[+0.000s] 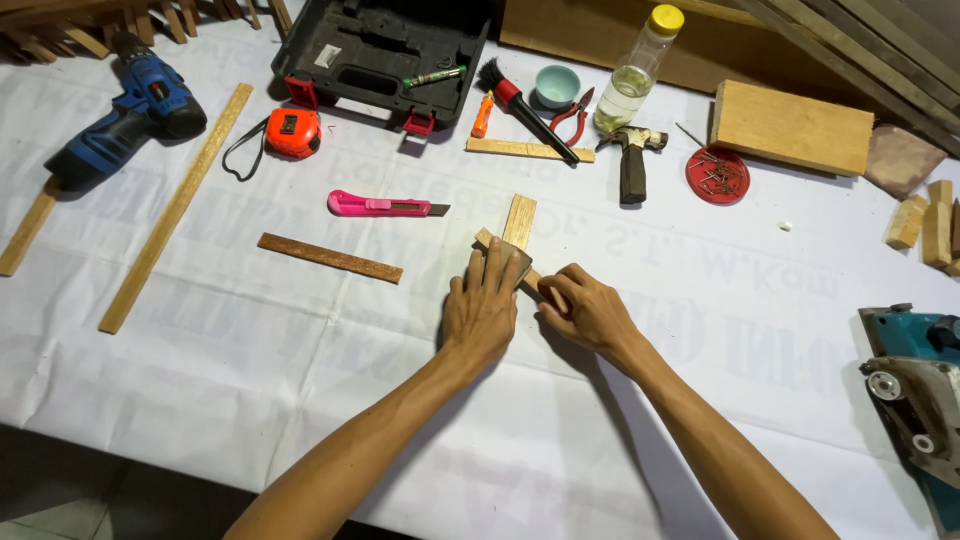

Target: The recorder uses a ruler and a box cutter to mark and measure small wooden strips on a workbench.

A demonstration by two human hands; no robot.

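We press our left hand point(482, 305) flat on crossed wooden strips point(518, 222) mid-bench; right hand point(585, 308) pinches one strip's end; next, keep them aligned.

Both forearms bare, no sleeves or gloves.

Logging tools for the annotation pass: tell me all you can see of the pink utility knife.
The pink utility knife lies flat on the white table cover, long axis roughly left to right, blade end pointing right. Its body looks like pink plastic with a darker slider strip along the middle; a short dark blade tip sticks out at the right end. Nothing touches it. It sits above the brown wooden strip, left of the crossed wood pieces under the left hand. Neither hand reaches it.
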